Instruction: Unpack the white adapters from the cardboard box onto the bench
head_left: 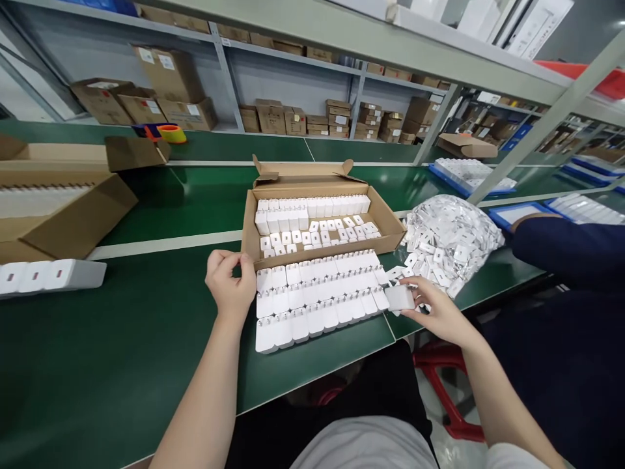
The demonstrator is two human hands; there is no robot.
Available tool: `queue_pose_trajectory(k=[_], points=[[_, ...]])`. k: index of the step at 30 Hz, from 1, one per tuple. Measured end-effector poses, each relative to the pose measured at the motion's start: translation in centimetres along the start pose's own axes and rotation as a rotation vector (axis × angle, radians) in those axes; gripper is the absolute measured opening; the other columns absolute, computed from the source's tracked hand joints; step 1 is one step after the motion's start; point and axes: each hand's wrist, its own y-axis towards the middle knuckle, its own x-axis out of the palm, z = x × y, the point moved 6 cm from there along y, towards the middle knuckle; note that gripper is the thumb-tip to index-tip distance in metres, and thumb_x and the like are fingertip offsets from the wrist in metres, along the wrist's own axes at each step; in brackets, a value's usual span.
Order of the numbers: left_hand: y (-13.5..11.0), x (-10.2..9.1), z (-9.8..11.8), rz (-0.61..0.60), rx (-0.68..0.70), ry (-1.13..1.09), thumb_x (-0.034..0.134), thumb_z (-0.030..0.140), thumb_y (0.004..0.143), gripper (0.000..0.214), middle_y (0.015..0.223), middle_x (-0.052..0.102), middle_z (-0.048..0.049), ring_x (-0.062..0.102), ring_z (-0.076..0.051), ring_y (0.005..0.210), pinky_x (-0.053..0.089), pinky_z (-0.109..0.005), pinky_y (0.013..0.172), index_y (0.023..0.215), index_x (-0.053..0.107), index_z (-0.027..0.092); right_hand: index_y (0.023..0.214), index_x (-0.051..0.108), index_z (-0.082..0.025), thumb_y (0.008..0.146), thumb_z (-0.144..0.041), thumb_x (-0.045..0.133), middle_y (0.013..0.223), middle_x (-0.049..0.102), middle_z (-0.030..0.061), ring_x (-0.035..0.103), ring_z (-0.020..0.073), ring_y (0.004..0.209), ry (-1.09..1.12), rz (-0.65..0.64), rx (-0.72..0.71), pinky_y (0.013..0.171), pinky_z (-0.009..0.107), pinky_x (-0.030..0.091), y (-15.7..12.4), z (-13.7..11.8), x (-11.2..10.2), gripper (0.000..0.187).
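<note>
Right hand pinches a white charger between thumb and fingers, at the 3 o'clock end of the charger rows laid on the green counter. Left hand sits at 9 o'clock of the rows, fingertips curled together; can't tell if it grips anything. Open box at 12 o'clock. Bag of white parts at 2 o'clock. Another person's dark sleeve far right.

The chargers are smooth white plastic with a soft sheen. The open box is matt brown cardboard. The bench top is matt green. At three o'clock, the bag is glossy clear film.
</note>
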Motion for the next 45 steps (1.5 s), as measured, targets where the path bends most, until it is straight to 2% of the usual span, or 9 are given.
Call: queue_pose_trajectory(k=[7,14,22,26,30,33,35,40,45], points=[[-0.1,0.0,0.0,0.001,-0.004,0.012,0.054,0.019,0.083,0.021,0.069,0.051,-0.0037,0.054,-0.019,0.072,0.042,-0.032,0.064,0.064,0.063,0.017,0.133,0.044,-0.029,0.091,-0.033,0.059,0.112,0.059,0.0064,0.06,0.0208,0.088,-0.063,-0.024,0.069,0.082,0.04,0.055,0.1,1.0,1.1,0.046],[0.0,0.0,0.1,-0.014,-0.018,0.025,0.053,0.021,0.084,0.023,0.07,0.051,-0.0041,0.054,-0.02,0.073,0.043,-0.033,0.066,0.064,0.062,0.017,0.138,0.038,-0.034,0.093,-0.028,0.053,0.133,0.052,0.0069,0.06,0.0219,0.092,-0.185,-0.092,-0.022,0.083,0.041,0.054,1.0,-0.7,1.3,0.049],[0.0,0.0,0.0,-0.023,-0.025,0.019,0.052,0.021,0.086,0.024,0.072,0.052,-0.004,0.055,-0.018,0.073,0.043,-0.031,0.065,0.065,0.061,0.017,0.132,0.043,-0.032,0.093,-0.036,0.057,0.131,0.05,0.0088,0.061,0.0234,0.107,0.03,0.07,-0.042,0.098,0.046,0.055,0.4,1.4,2.7,0.042],[0.0,-0.2,0.2,-0.031,-0.038,0.007,0.051,0.021,0.087,0.024,0.072,0.05,-0.0033,0.053,-0.017,0.072,0.043,-0.03,0.066,0.065,0.06,0.017,0.138,0.039,-0.033,0.095,-0.042,0.055,0.141,0.045,0.0105,0.061,0.0263,0.116,0.02,-0.009,-0.041,0.102,0.048,0.054,-0.1,1.6,2.0,0.047],[0.0,-0.2,0.3,-0.057,-0.088,-0.036,0.051,0.019,0.088,0.023,0.073,0.049,-0.0033,0.053,-0.017,0.072,0.044,-0.031,0.067,0.066,0.058,0.018,0.143,0.039,-0.037,0.096,-0.044,0.053,0.151,0.037,0.0083,0.047,0.033,0.134,-0.205,-0.101,-0.144,0.103,0.05,0.054,1.1,-1.9,-0.8,0.051],[0.0,-0.2,0.3,-0.056,-0.092,-0.042,0.05,0.018,0.088,0.023,0.073,0.048,-0.0031,0.052,-0.017,0.07,0.043,-0.03,0.066,0.066,0.057,0.019,0.145,0.038,-0.036,0.095,-0.045,0.054,0.148,0.043,0.0089,0.045,0.0349,0.134,-0.28,0.003,-0.275,0.103,0.052,0.052,4.8,-6.5,-2.5,0.053],[-0.1,-0.1,0.2,-0.053,-0.084,-0.044,0.05,0.018,0.089,0.024,0.073,0.047,-0.0028,0.051,-0.016,0.069,0.043,-0.03,0.066,0.065,0.055,0.019,0.148,0.033,-0.033,0.094,-0.047,0.055,0.15,0.041,0.0091,0.042,0.0353,0.137,-0.327,-0.031,-0.371,0.108,0.053,0.047,8.6,-9.6,-1.6,0.06],[-0.4,-0.1,0.0,-0.048,-0.057,-0.047,0.048,0.018,0.091,0.026,0.072,0.046,-0.0027,0.05,-0.017,0.069,0.042,-0.031,0.066,0.064,0.052,0.019,0.153,0.02,-0.028,0.09,-0.047,0.062,0.159,0.027,0.0086,0.032,0.0293,0.144,-0.463,-0.293,-0.404,0.115,0.044,0.037,21.2,-13.0,5.8,0.078],[-0.4,-0.2,0.1,-0.047,0.004,-0.038,0.048,0.017,0.091,0.027,0.07,0.045,-0.0021,0.05,-0.017,0.068,0.041,-0.032,0.066,0.064,0.05,0.02,0.147,0.031,-0.014,0.072,-0.042,0.081,0.146,0.038,0.0227,0.039,0.0394,0.135,-0.562,-0.259,-0.302,0.106,0.049,0.041,31.5,-12.0,12.0,0.094]])
